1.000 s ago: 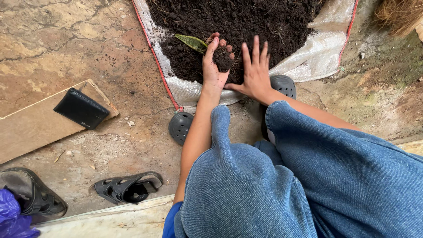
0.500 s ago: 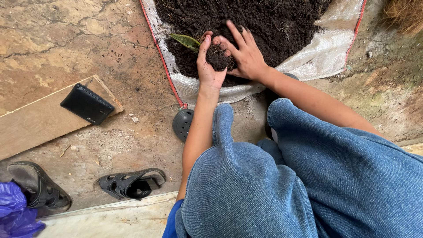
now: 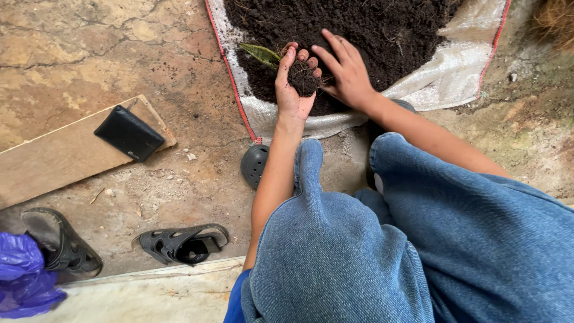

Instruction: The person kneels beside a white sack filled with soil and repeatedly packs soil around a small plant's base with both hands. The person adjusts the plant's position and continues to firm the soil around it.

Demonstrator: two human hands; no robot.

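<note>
My left hand [image 3: 291,90] is cupped palm up around a clump of dark soil with roots [image 3: 303,78], held just above the soil heap [image 3: 359,24]. A green leaf [image 3: 260,53] sticks out to the left of that hand. My right hand [image 3: 347,75] lies fingers spread beside the clump, its fingertips touching the soil in my left hand. The heap rests on a white woven sheet with a red edge [image 3: 454,72]. My knees in blue denim [image 3: 371,251] fill the lower right.
A wooden board [image 3: 54,161] on the stone floor carries a black wallet [image 3: 129,133]. Two dark sandals [image 3: 182,244] [image 3: 63,245] lie at the lower left beside a purple plastic bag [image 3: 24,275]. I wear dark perforated clogs [image 3: 255,165].
My right hand has turned from flat on the heap to reaching sideways against the clump in my left hand. The view has shifted slightly; my left hand stays cupped.
</note>
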